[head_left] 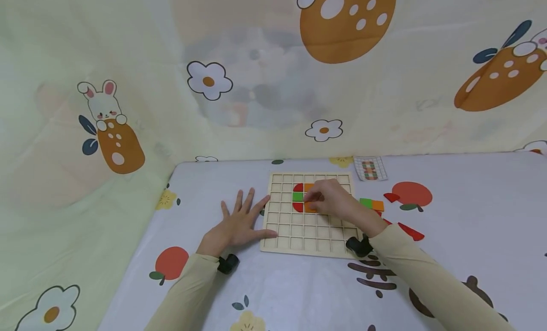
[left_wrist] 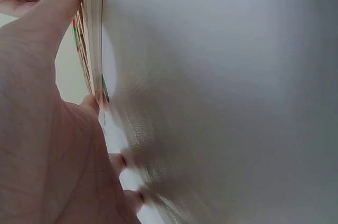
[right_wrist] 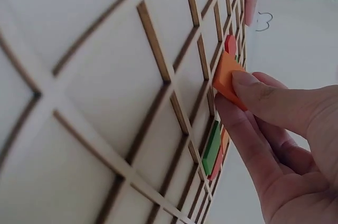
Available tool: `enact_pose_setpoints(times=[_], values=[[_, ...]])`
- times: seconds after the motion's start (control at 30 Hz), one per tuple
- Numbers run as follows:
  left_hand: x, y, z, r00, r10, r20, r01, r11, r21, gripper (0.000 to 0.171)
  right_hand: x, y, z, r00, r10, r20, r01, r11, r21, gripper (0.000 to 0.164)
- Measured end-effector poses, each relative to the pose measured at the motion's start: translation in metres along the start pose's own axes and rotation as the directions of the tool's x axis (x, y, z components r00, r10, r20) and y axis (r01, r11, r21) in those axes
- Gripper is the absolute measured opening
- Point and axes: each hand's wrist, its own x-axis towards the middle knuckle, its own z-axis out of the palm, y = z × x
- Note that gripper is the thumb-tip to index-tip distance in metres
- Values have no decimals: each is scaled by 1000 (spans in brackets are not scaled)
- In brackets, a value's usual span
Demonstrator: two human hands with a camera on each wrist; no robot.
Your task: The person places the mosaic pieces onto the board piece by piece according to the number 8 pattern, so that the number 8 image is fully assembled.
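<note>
My left hand (head_left: 236,225) lies with its fingers spread along the left edge of a square wooden grid board (head_left: 285,241), the thumb resting on its border. Thumb and fingers of my right hand (right_wrist: 285,129) pinch an orange square tile (right_wrist: 226,80) at the grid; it looks tilted in the right wrist view. Left of those fingers, a green tile (head_left: 297,196) sits between two red round-cornered tiles (head_left: 297,207). Another orange tile (head_left: 308,186) is in the upper row. In the right wrist view, a green tile (right_wrist: 211,149) has red and orange tiles behind it.
Loose pieces lie right of the board, among them a green tile (head_left: 365,203), an orange tile (head_left: 378,205) and red wedges (head_left: 411,231). A small pattern card (head_left: 370,168) lies behind the board's right corner. The table has a printed white cloth (head_left: 299,293).
</note>
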Motion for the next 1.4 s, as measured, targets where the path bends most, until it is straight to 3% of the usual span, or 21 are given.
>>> enact_pose_setpoints(times=[0.27, 0.57, 0.87, 1.03, 1.17, 1.4], values=[[2, -1, 2, 1000, 1, 2, -1, 1000, 11, 102, -1, -3, 4, 999, 29, -20, -30, 999, -37, 15], [2, 1, 1, 1000, -9, -5, 9, 1000, 21, 102, 1, -1, 5, 997, -68, -19, 66, 990, -124, 12], [1, 2, 1, 1000, -8, -6, 8, 1000, 15, 102, -4, -5, 6, 1000, 6, 3, -5, 994, -105, 16], [1, 2, 2, 1000, -7, -7, 7, 1000, 5, 102, -18, -9, -3, 998, 51, 40, -51, 999, -4, 24], [0, 3, 3, 1000, -8, -12, 8, 1000, 1, 102, -36, -10, -17, 998, 58, 19, -59, 997, 48, 22], [-1, 3, 3, 1000, -6, -21, 6, 1000, -6, 101, -84, 0, -48, 993, 98, -64, -101, 994, -32, 19]])
